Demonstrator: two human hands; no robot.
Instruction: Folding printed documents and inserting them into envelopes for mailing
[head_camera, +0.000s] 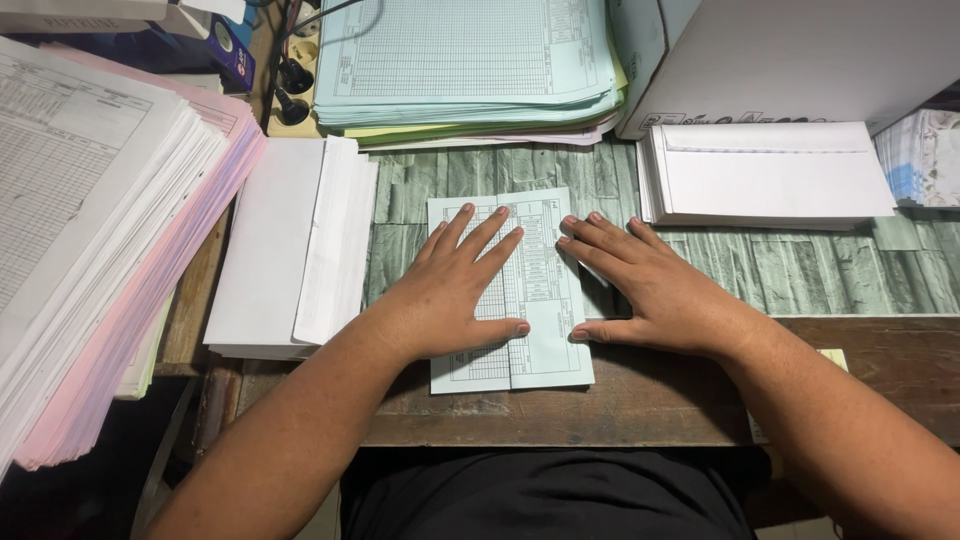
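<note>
While both my hands lie flat, fingers spread wide and gripping nothing, the pale blue printed form (530, 300) sits folded under them at the near edge of the surface (820, 270), left hand (455, 290) on its left half and right hand (650, 285) pressing its right side. I judge the fold made and only being creased. The white envelopes (290, 245) towards the left edge and the second envelope stack (770, 175) towards the far right corner lie untouched, so slipping the form in is left.

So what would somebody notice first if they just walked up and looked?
Probably the left hand and right hand, pressed flat on a folded pale blue form in the middle of the desk. Then the tall white and pink paper stack at the left, with white envelopes beside it.
</note>
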